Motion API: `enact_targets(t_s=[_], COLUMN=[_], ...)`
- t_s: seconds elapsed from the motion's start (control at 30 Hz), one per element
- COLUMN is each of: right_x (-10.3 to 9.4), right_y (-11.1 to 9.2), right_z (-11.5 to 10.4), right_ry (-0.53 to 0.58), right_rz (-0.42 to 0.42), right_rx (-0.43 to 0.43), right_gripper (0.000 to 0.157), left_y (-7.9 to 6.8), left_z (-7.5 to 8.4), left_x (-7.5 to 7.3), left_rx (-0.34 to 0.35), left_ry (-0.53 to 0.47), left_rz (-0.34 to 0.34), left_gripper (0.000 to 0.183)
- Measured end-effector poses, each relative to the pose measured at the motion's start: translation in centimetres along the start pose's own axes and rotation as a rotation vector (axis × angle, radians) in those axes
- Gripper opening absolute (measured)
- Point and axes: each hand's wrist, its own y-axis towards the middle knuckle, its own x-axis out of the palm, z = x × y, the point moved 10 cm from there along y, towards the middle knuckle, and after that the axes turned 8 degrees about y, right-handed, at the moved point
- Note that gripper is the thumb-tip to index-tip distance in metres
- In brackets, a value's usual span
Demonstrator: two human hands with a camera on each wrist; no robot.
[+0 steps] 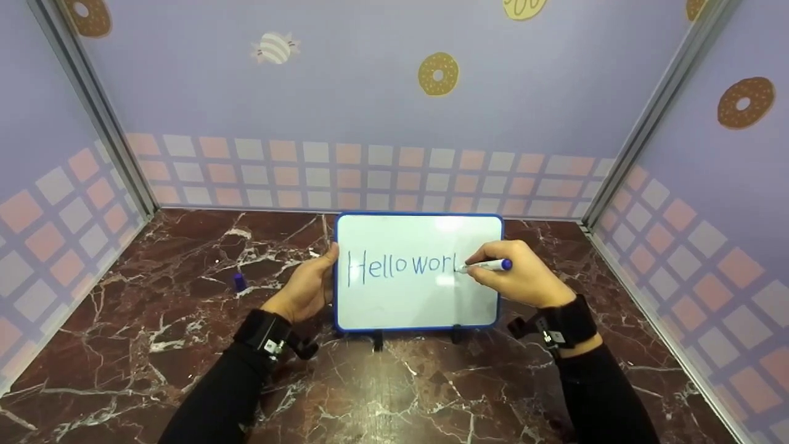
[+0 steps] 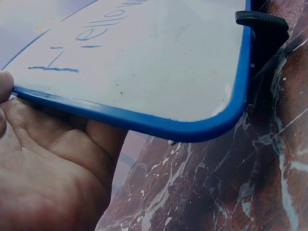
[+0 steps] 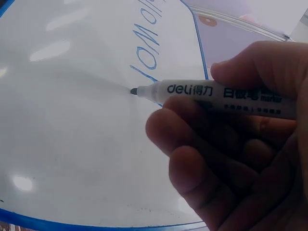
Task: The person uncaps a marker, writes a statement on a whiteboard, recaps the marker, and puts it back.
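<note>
A whiteboard (image 1: 407, 302) with a blue rim stands tilted back on black stand feet. Blue handwriting across it reads "Hello worl", the last stroke lying by the pen tip. My right hand (image 1: 524, 274) pinches a white whiteboard marker (image 1: 491, 265) with a blue end; in the right wrist view the dark tip of the marker (image 3: 192, 92) is at the board surface. At the board's left edge, my left hand (image 1: 308, 283) grips the rim, thumb at the front edge and fingers behind, partly hidden by the board (image 2: 183, 82).
A blue marker cap (image 1: 239, 282) lies on the dark red marbled table (image 1: 185, 345), left of the left hand. Two black stand feet (image 1: 378, 340) stick out under the board. Purple patterned walls (image 1: 357, 92) enclose the table at the back and sides.
</note>
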Motion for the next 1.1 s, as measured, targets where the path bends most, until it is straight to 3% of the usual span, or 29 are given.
enact_targets(t_s=[0.53, 0.73, 0.87, 1.1], right_x=[-0.3, -1.2, -1.9, -2.8], right_y=[0.1, -0.1, -0.3, -0.7], right_z=[-0.2, -0.3, -0.5, -0.7], right_ry=[-0.003, 0.014, 0.014, 0.011], right_rz=[0.007, 0.05, 0.082, 0.13], right_rx=[0.006, 0.012, -0.009, -0.051], right_gripper=[0.005, 0.007, 0.013, 0.011], left_y=[0.0, 0.1, 0.1, 0.0], left_z=[0.3, 0.4, 0.4, 0.3], left_x=[-0.1, -0.1, 0.0, 0.0], left_rx=[0.005, 0.007, 0.01, 0.004], left_ry=[-0.023, -0.026, -0.023, -0.016], left_rz=[0.005, 0.013, 0.011, 0.002], left_gripper=[0.053, 0.051, 0.051, 0.052])
